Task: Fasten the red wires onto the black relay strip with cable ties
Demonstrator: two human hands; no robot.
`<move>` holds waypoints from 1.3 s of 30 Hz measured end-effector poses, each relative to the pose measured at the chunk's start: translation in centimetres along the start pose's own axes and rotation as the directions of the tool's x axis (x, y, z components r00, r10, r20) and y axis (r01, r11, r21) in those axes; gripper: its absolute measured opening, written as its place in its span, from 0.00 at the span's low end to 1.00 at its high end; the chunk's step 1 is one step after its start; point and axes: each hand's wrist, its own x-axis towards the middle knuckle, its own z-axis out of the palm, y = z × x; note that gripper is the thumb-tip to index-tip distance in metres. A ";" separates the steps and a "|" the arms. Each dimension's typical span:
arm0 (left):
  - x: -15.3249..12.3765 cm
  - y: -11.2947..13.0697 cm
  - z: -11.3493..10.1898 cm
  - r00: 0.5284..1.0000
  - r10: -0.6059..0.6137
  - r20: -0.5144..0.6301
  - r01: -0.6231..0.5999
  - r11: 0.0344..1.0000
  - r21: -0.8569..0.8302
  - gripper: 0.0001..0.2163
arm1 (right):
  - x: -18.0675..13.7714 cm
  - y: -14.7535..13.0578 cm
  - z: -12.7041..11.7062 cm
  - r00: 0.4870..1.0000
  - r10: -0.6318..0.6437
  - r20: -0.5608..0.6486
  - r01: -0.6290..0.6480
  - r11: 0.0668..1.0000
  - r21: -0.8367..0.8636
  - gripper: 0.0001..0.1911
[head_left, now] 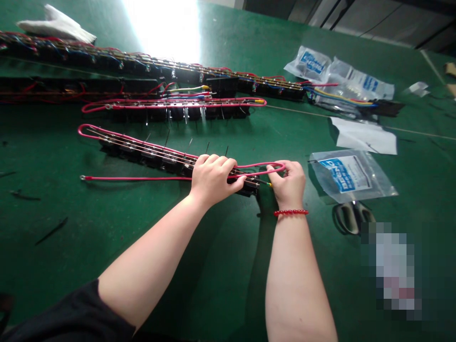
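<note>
A long black strip of components [149, 159], with thin metal rods along its top, lies slanted across the green table in front of me. My left hand [215, 178] is closed over its right part, pressing a red cable [138, 179] against it. The cable doubles back in a loop past the strip's right end. At that bend my right hand [289, 184], wearing a red bead bracelet, pinches the loop between thumb and fingers. The cable's free end, with a ring terminal [83, 178], lies to the left. A short yellow-green wire tip [270, 185] shows beside my right thumb.
Behind lie a similar strip with a red cable [171, 105] and a longer wired strip [149, 61]. Plastic bags [345, 173], white paper [363, 136] and scissors [351, 218] are at right. A white glove [59, 26] lies far left; a blurred patch covers something lower right.
</note>
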 end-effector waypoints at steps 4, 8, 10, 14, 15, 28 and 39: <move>0.0 0.0 -0.1 1.000 -0.002 0.001 0.002 1.000 -0.002 0.15 | 0.1 -0.2 -0.2 0.996 -0.081 0.036 0.081 0.997 -0.012 0.04; 0.0 0.0 0.0 1.000 -0.002 0.002 0.002 1.000 0.000 0.15 | 0.0 -0.2 -0.1 0.993 -0.109 0.053 0.107 0.993 0.043 0.06; 0.0 0.0 0.0 1.000 0.000 0.005 0.000 1.000 0.000 0.15 | -0.1 0.0 0.1 0.993 -0.092 0.079 0.086 0.994 0.066 0.08; 0.0 0.0 -0.1 1.000 0.003 0.009 -0.003 1.000 -0.004 0.16 | 0.0 0.2 0.4 0.994 -0.034 0.103 0.025 0.996 0.090 0.09; 0.0 0.0 -0.1 1.000 0.002 0.007 -0.002 1.000 -0.001 0.16 | 0.0 0.2 0.4 0.994 -0.030 0.101 0.021 0.996 0.090 0.09; -0.2 0.0 -0.3 1.000 -0.025 -0.013 0.025 0.999 0.027 0.26 | 0.0 -0.3 0.2 0.977 -0.120 0.175 0.119 0.993 0.013 0.09; -0.4 0.2 -0.2 0.989 -0.042 -0.141 0.047 0.998 0.034 0.24 | -0.1 -0.6 0.4 0.971 -0.156 0.184 0.167 0.985 -0.045 0.06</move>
